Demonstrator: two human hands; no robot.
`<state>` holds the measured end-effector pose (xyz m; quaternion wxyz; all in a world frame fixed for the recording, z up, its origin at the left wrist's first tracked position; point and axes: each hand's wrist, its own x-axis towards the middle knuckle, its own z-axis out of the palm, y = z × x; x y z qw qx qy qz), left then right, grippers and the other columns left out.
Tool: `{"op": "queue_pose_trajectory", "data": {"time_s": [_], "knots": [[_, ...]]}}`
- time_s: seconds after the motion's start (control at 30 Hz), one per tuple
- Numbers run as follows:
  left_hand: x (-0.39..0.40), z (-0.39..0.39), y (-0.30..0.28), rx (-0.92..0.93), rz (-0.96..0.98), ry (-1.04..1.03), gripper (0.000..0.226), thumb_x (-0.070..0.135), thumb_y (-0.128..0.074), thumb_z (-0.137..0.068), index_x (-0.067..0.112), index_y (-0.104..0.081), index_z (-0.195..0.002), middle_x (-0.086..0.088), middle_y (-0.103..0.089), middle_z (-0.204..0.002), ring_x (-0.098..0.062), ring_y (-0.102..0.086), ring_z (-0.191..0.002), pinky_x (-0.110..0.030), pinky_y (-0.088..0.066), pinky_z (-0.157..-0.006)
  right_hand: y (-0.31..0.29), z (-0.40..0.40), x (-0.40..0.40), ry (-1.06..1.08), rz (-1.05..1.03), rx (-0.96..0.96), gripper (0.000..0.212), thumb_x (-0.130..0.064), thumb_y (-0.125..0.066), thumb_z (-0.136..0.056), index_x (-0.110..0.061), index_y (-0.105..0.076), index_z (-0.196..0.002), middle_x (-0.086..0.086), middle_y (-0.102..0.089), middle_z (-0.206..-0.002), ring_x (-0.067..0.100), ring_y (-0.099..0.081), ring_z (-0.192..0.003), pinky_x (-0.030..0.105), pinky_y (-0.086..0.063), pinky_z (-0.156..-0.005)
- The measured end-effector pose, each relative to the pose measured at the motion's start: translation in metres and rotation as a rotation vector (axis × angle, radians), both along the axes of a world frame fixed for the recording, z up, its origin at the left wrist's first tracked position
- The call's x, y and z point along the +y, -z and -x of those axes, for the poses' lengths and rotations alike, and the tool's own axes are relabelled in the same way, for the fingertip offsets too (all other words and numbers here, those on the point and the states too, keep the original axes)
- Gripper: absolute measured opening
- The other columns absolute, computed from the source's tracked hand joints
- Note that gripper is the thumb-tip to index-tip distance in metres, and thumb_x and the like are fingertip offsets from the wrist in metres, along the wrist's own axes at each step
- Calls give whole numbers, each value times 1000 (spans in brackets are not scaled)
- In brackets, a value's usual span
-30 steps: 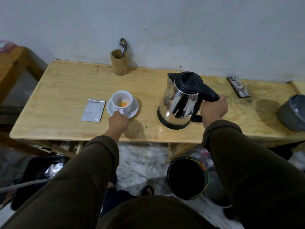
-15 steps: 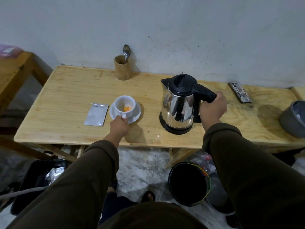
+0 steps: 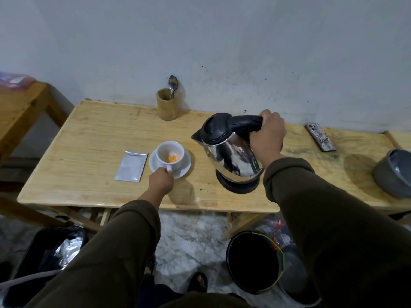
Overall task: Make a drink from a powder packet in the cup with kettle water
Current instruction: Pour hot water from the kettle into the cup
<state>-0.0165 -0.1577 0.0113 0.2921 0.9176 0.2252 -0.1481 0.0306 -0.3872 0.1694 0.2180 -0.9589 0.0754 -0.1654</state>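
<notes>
A white cup point(image 3: 170, 153) with orange powder at its bottom stands on a white saucer point(image 3: 186, 162) on the wooden table point(image 3: 89, 138). My left hand point(image 3: 161, 180) pinches the cup's handle at the near side. A steel kettle point(image 3: 231, 157) with a black lid is lifted off its black base point(image 3: 238, 185) and tilted left, spout toward the cup. My right hand point(image 3: 268, 135) grips its black handle. A silver powder packet point(image 3: 131, 166) lies flat left of the saucer.
A bamboo holder point(image 3: 167, 104) with a spoon point(image 3: 172, 84) stands at the wall. A phone point(image 3: 320, 137) and a grey bowl point(image 3: 393, 173) lie to the right. Below the table are a black bucket point(image 3: 253, 262) and a black bin point(image 3: 44, 256).
My right hand has raised the kettle off its base and tipped it left toward the cup. My left hand has stayed on the cup's handle.
</notes>
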Motion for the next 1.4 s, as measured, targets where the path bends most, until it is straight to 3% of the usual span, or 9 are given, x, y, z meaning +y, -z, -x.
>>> {"op": "queue_pose_trajectory", "data": {"time_s": [0.9,1.4], "knots": [[3,-11,-5,69,-29,52,44,26,-29,-101,-1,-58,-121,-19,-62,-124,-33,-58,-116,-36,-44,-96,-8,-21,41,-131,338,-6,19,4,-43,-87,-5,-52,-101,16,-54,-104,33,-46,-100,41,-36,-88],[3,-12,-5,66,-63,86,42,22,-29,-100,-1,-56,-122,-19,-62,-125,-32,-58,-116,-36,-45,-96,-14,-27,46,-151,367,-8,24,7,-37,-85,-4,-51,-101,19,-54,-106,35,-45,-102,41,-36,-88]]}}
